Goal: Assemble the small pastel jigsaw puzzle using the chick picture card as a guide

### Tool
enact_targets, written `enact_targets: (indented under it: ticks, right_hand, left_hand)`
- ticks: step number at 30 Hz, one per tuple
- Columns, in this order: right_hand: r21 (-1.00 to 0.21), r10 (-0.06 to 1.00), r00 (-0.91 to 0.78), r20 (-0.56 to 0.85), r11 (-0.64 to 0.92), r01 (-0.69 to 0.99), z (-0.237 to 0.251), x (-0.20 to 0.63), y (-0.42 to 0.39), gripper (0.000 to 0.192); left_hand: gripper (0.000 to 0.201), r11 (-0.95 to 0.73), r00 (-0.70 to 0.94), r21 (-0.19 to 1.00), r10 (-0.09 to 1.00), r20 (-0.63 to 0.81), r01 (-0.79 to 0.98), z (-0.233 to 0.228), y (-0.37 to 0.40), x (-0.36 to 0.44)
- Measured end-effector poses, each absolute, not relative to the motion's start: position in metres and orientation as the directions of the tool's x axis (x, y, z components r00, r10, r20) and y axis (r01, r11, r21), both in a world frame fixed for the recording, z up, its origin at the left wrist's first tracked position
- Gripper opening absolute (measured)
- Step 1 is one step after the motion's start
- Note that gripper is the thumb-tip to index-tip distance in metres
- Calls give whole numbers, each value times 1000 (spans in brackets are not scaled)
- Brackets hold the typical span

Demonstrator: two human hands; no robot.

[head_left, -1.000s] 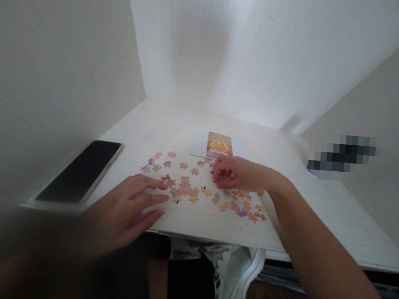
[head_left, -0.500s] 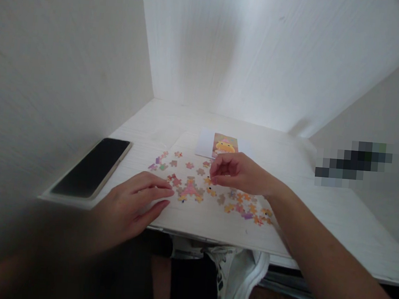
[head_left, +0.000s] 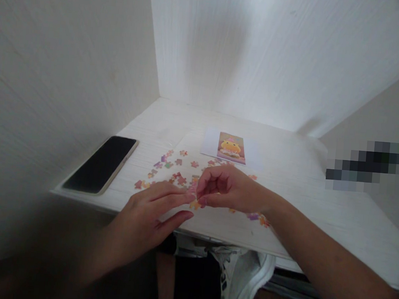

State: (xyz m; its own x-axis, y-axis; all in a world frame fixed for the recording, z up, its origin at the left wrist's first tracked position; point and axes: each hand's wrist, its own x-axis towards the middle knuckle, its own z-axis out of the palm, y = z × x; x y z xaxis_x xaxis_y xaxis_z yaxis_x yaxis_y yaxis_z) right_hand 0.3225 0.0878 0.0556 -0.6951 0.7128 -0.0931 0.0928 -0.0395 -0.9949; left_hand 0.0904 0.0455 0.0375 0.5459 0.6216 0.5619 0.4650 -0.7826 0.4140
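Observation:
A small joined section of jigsaw puzzle [head_left: 194, 186], pink with yellow at its near edge, lies on the white table and is largely covered by both hands. My left hand [head_left: 156, 210] is open, fingers stretched out, its fingertips at the left side of that section. My right hand [head_left: 226, 188] is closed in a pinch at the section's right side. Its thumb and index finger are on a puzzle piece [head_left: 195, 205], which they mostly hide. Loose puzzle pieces [head_left: 178, 162] are scattered to the left and behind, and more orange and purple pieces [head_left: 253, 216] lie under my right wrist.
A picture card [head_left: 232, 148] with a yellow character stands out behind the pieces, on a pale sheet. A dark-screened phone [head_left: 101, 164] lies at the left edge. White panels [head_left: 227, 55] enclose the table at back and sides. A blurred dark object [head_left: 371, 163] is at right.
My right hand has moved left and nearer to me, onto the joined section. My left hand has shifted right towards it. The view has turned slightly, uncovering the picture card.

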Motion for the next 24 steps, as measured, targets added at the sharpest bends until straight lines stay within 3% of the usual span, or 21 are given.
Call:
enact_targets:
  ticks: [5, 8, 12, 24]
  right_hand:
    - [-993, 697, -709, -110, -41, 114, 55, 323, 90, 20]
    - [-992, 786, -617, -29, 55, 116, 52, 330, 100, 19]
    - [-937, 906, -402, 130, 245, 248, 45, 340, 113, 17]
    - [-875, 905, -337, 260, 368, 315, 40, 343, 120, 15]
  left_hand:
    - [20, -810, 526, 372, 581, 621, 454, 31, 45, 99]
    - [16, -801, 525, 385, 593, 610, 459, 29, 43, 104]
    - [8, -760, 558, 401, 649, 518, 512, 29, 41, 112]
    - [13, -662, 547, 298, 742, 387, 687, 25, 46, 128]
